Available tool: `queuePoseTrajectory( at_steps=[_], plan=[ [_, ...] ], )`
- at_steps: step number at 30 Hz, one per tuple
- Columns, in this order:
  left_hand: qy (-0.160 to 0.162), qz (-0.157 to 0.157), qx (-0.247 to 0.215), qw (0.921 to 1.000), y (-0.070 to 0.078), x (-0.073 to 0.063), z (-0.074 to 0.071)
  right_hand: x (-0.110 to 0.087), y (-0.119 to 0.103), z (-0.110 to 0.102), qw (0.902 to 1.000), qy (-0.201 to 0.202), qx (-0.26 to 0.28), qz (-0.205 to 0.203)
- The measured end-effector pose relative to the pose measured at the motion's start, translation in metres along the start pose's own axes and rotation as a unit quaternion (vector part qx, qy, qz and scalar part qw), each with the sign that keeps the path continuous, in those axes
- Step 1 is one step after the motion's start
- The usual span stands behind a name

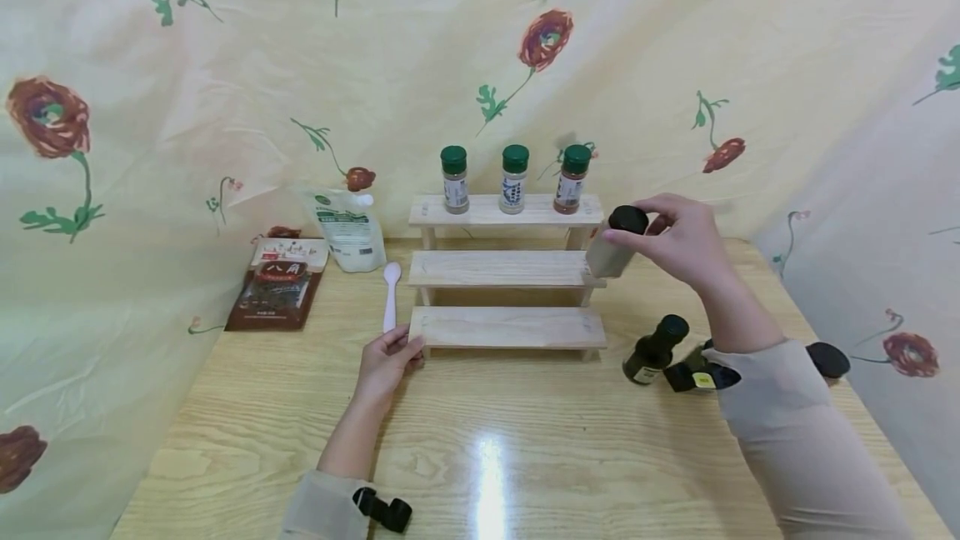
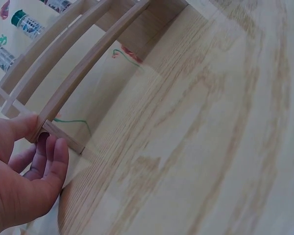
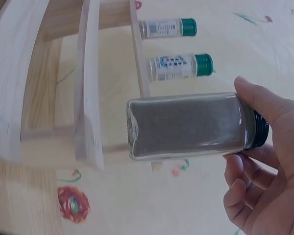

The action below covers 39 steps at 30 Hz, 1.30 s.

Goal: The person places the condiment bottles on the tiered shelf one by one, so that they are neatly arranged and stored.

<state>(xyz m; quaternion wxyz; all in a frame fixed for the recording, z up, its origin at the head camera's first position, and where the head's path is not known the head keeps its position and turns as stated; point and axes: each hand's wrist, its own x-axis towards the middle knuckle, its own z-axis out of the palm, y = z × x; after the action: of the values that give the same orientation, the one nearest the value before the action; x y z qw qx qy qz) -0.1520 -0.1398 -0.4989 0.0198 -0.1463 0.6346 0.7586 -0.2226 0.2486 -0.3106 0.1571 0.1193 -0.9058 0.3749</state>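
My right hand (image 1: 686, 244) pinches a square glass jar (image 3: 188, 126) by its black cap. Grey-brown powder fills the jar, which is slightly tilted at the right end of the middle step in the head view. A three-step wooden rack (image 1: 506, 269) stands before me. At the left end of its lowest step, my left hand (image 1: 386, 365) grips the corner, thumb on top and fingers curled beneath, as the left wrist view (image 2: 32, 171) shows. Three green-capped shakers line the top step: a left one (image 1: 455, 182), a middle one (image 1: 513, 182) and a reddish right one (image 1: 571, 182).
Right of the rack, a dark bottle (image 1: 654, 350) stands near a black-capped jar (image 1: 693, 369), partly behind my sleeve. Another black cap (image 1: 828, 359) shows farther right. To the left are a white spoon (image 1: 391, 298), a white pouch (image 1: 348, 232) and a brown packet (image 1: 277, 286).
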Motion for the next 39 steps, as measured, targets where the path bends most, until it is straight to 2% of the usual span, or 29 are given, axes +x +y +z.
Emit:
queuePoseTrajectory(
  at_steps=[16, 31, 39],
  plan=[
    [-0.003, 0.005, -0.011, 0.9999, 0.001, -0.001, -0.001, 0.011, -0.026, 0.038, 0.9999, -0.002, 0.013, 0.003],
    [-0.011, 0.003, -0.009, 0.9999, 0.002, -0.001, -0.001, 0.020, -0.041, 0.072, 0.9985, -0.034, 0.043, -0.004],
    [-0.011, 0.002, -0.008, 0.9999, 0.001, -0.001, -0.001, 0.025, -0.053, 0.089, 0.9982, -0.042, 0.040, 0.018]
  ],
)
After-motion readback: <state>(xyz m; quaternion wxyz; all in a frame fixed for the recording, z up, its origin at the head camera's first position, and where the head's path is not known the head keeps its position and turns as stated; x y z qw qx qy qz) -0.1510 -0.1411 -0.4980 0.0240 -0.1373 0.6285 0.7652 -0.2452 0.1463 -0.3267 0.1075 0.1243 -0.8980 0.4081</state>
